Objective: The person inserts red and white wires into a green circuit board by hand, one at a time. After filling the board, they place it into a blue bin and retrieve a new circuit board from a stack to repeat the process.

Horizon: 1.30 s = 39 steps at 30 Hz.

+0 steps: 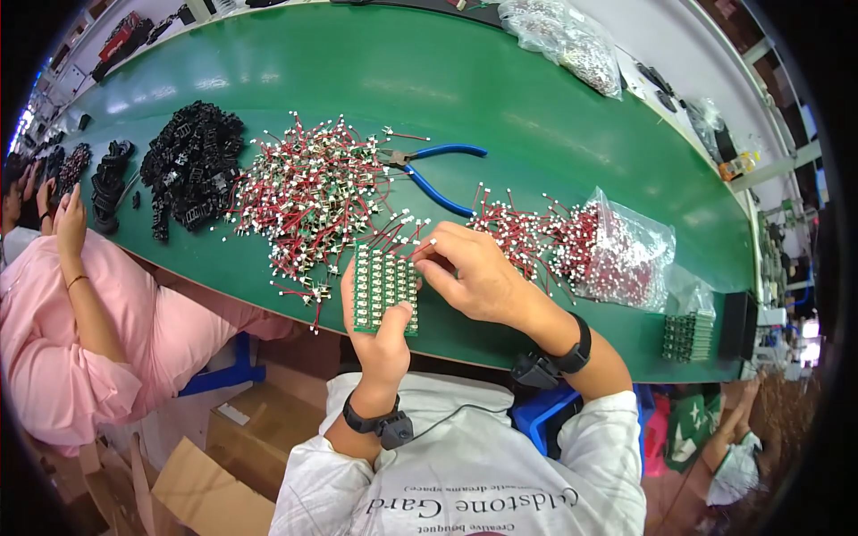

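A green circuit board panel with rows of small white connectors is gripped by my left hand, its thumb lying across the lower right of the panel. Closed in a pinch at the panel's upper right corner, my right hand holds a short red wire lead with a white plug. Several red leads stick out past the panel's far edge. Just beyond the hands lies a heap of small boards with red wires. To the right spreads a pile of loose red wire leads.
Blue-handled pliers lie spread on the green table. Black plastic parts are heaped at left. A clear bag of leads and stacked green panels sit at right. A co-worker in pink sits at left.
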Tool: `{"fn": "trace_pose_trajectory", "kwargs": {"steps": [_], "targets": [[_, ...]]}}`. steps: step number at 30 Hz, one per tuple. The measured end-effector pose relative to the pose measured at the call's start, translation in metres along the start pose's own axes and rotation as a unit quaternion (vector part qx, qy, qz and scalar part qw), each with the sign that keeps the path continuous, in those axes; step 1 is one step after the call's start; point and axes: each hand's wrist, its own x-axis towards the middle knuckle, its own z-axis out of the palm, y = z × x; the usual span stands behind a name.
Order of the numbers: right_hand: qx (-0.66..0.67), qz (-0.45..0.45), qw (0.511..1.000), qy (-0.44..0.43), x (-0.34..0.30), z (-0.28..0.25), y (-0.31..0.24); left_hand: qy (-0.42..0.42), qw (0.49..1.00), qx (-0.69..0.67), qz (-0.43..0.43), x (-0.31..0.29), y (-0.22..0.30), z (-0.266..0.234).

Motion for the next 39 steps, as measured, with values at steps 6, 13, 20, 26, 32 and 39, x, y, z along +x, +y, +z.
{"fn": "trace_pose_trajectory", "kwargs": {"steps": [6,13,20,26,32,39], "targets": [[-0.053,-0.053,0.997,0.032,-0.001,0.006,-0.003,-0.009,0.999,0.039,0.008,-0.002,0.002,0.0],[-0.048,-0.059,0.996,0.049,-0.003,0.007,-0.003,-0.025,0.999,0.04,0.003,-0.002,0.003,0.001],[-0.086,-0.044,0.995,0.021,-0.005,0.007,0.003,-0.037,0.998,0.043,-0.025,-0.001,0.001,0.0],[-0.082,-0.036,0.996,0.012,-0.004,0.005,0.004,-0.054,0.996,0.073,-0.014,0.002,-0.002,-0.002],[-0.092,-0.032,0.994,0.047,-0.006,0.005,0.001,-0.063,0.996,0.063,-0.019,0.004,0.002,-0.004],[-0.091,-0.036,0.995,0.012,-0.007,0.007,0.002,-0.074,0.991,0.109,0.009,0.0,-0.003,-0.008]]}}
